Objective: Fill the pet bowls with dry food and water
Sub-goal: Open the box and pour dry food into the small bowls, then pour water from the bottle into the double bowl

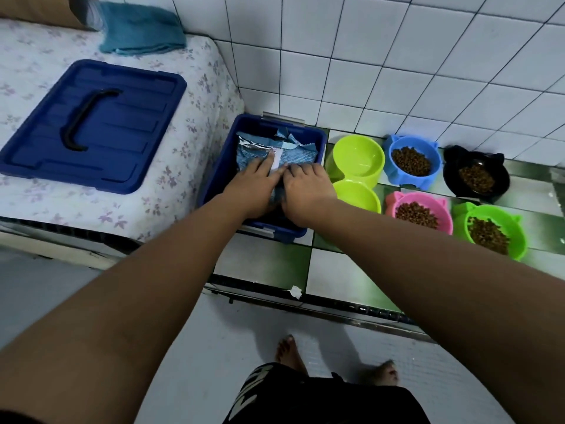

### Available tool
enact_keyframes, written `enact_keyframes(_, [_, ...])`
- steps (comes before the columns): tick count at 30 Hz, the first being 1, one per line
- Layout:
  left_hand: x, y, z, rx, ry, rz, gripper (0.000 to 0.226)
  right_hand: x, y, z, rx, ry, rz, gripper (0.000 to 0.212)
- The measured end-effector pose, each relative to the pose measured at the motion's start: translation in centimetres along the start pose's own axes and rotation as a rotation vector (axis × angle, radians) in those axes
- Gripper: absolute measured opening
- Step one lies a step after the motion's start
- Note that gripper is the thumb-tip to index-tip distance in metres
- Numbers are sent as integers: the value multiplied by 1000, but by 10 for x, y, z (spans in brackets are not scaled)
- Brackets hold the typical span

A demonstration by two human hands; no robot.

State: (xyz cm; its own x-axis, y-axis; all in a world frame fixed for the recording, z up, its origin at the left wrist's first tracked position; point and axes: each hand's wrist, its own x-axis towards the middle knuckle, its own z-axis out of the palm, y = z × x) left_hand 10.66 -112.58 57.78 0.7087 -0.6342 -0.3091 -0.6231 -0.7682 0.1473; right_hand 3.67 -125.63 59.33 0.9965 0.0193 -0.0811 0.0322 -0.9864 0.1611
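Observation:
A blue food bag (pixel 247 154) with a torn foil top lies inside an open blue storage bin (pixel 318 140) on the floor. My left hand (pixel 255 186) and my right hand (pixel 305 191) press side by side on the bag's folded part. To the right stand a lime double bowl (pixel 357 162) holding clear water in its far cup, and several bowls of brown kibble: blue (pixel 411 162), black (pixel 477 177), pink (pixel 417 214) and green (pixel 489 234).
The bin's blue lid (pixel 91 123) with a black handle lies on a floral mattress (pixel 189 96) at the left, beside a teal towel (pixel 140 29). White tiled wall (pixel 397 56) rises behind the bowls. My bare feet (pixel 290 353) stand on the pale floor below.

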Motion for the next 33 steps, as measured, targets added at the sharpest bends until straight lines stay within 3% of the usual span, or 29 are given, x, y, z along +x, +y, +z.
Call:
enact_keyframes(4, [-2,6,-10,-26,6,-21,92,1,1,-10,137,-7,-3,65])
enact_keyframes(9, [-14,28,-36,-185,251,-11,52,-16,22,-10,584,167,28,47])
enact_keyframes(12, [-16,54,-48,-288,337,5,47,-35,43,-11,757,253,92,35])
enact_keyframes(20, [7,151,-48,-401,402,109,50,-91,129,-4,830,354,291,45])
enact_keyframes(29, [37,302,-36,-416,365,258,43,-189,256,15,918,434,489,39])
enact_keyframes(33, [62,376,-28,-467,304,333,51,-237,322,23,912,477,614,39])
